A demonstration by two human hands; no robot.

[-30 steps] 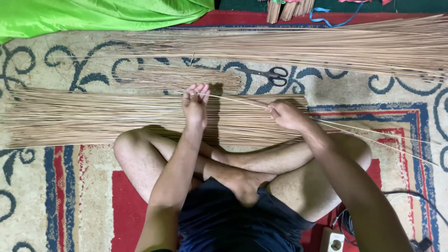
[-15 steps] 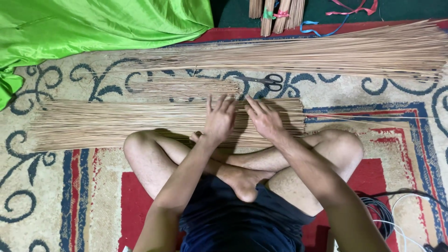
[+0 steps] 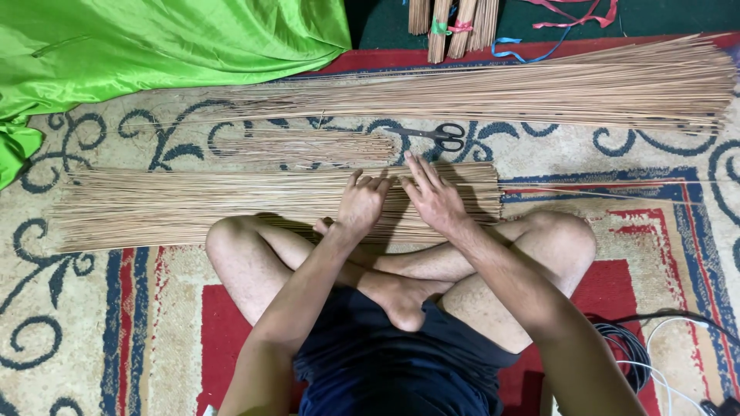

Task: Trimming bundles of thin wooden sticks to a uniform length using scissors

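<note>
I sit cross-legged on a patterned rug. A wide flat pile of thin tan sticks (image 3: 193,204) lies across the rug in front of my knees. My left hand (image 3: 361,204) rests palm down on the pile near its right half, fingers spread. Beside it, my right hand (image 3: 434,198) also lies flat on the sticks with fingers apart and pointing away from me. Neither hand grips anything. One long loose stick (image 3: 586,187) sticks out to the right from the pile's end.
A second, longer bundle of sticks (image 3: 539,88) lies farther away. Between the piles lie a small bunch of short stick pieces (image 3: 308,145) and black scissors (image 3: 439,135). Green cloth (image 3: 154,38) covers the top left. Tied stick bundles (image 3: 455,23) stand at top centre; cables (image 3: 640,358) lie bottom right.
A second ago both hands held a single long stick raised over the pile. It now lies on the rug, and both hands have come down flat onto the pile, close together.
</note>
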